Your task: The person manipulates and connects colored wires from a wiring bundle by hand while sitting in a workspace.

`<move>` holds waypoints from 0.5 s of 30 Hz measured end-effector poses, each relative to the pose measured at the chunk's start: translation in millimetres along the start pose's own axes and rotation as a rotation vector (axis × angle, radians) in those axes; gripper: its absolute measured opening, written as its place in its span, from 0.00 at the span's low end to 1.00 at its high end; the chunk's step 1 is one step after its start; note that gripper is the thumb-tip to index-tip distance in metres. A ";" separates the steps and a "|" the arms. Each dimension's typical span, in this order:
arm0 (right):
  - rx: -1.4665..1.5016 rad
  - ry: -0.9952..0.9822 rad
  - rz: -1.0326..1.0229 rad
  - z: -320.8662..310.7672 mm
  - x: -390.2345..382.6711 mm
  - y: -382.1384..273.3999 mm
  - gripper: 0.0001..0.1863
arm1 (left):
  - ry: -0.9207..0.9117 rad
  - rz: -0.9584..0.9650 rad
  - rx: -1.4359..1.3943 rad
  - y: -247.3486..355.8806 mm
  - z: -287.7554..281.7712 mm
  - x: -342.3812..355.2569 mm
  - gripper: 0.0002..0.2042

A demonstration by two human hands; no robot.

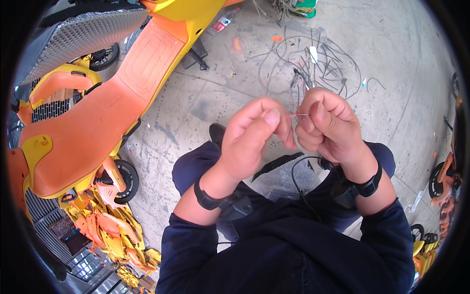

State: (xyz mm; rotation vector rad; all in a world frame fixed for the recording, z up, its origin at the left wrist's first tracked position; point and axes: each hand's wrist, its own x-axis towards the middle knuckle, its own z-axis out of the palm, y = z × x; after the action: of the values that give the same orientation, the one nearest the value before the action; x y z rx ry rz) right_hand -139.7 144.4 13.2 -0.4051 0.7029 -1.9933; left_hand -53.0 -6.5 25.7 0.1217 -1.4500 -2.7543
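A thin pinkish wire with a fine bare end stretches between my hands at chest height. My right hand is closed, pinching the bare end between thumb and curled fingers. My left hand has its thumb and fingers curled round the pink part, partly hiding it. Below and beyond them, a loose tangle of dark cables lies on the concrete floor; some thinner wires run behind my right hand.
An orange-yellow scooter body fills the upper left, above piled yellow and orange panels. A plastic bottle and small scraps lie at the top. Wheeled scooter parts line the right rim. Crumpled clear plastic lies between my knees.
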 end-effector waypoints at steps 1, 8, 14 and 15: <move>-0.002 0.002 0.001 0.3 -0.5 -0.5 0.15 | 0.103 0.027 0.214 0.6 3.1 0.3 0.13; -0.345 0.031 -0.039 3.2 -3.9 -3.8 0.13 | -0.031 0.245 0.713 -2.3 -13.9 -0.5 0.14; -0.747 -0.002 -0.227 0.3 3.7 -6.2 0.09 | 0.014 0.132 0.623 4.4 -4.1 -2.1 0.08; -0.938 -0.031 -0.275 -1.3 5.5 -10.3 0.08 | 0.002 0.164 0.720 6.0 -5.6 -0.8 0.08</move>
State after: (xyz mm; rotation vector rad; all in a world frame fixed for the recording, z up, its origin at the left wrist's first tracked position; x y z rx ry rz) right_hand -150.1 144.0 18.5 -1.1227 1.6198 -1.7788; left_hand -51.8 -14.5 27.5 0.0144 -2.2514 -1.9845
